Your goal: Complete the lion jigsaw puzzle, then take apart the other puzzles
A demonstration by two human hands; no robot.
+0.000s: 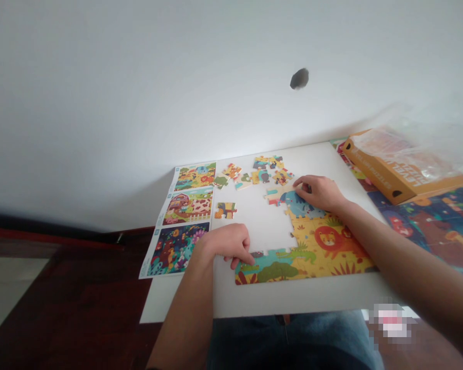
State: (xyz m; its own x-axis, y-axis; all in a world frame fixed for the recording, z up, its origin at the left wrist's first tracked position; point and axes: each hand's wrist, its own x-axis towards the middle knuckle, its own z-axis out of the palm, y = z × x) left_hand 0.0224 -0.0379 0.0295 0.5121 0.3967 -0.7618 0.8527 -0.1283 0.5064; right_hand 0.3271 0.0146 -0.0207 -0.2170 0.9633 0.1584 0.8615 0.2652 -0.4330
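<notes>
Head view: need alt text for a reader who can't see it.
Two hands work on a partly assembled animal jigsaw puzzle on a white table: the left hand is at its lower edge, the right hand on a blue piece at its upper edge. Loose pieces lie beyond, beside a printed picture sheet; an orange box sits at far right.
</notes>
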